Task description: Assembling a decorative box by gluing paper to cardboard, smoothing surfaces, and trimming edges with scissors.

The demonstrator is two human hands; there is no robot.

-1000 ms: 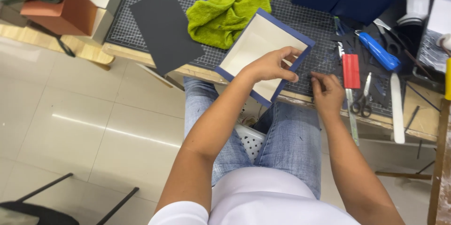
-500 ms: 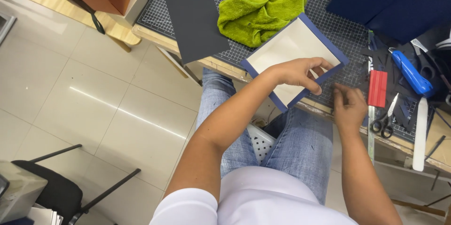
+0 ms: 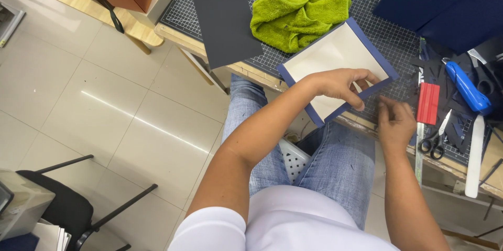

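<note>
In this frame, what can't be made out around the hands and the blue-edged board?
- Head view: the left hand covers part of the blue-edged cream board; what its fingers press is hidden.
- The right hand curls at the board's near corner; anything pinched in it is too small to tell.
- The dark blue box is cut off by the top edge.
- The scissors: blades partly hidden among scraps.

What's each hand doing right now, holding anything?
Left hand: fingers curled, pressing on the blue-edged board.
Right hand: fingers pinched at the board's lower right edge; what it grips cannot be told.
</note>
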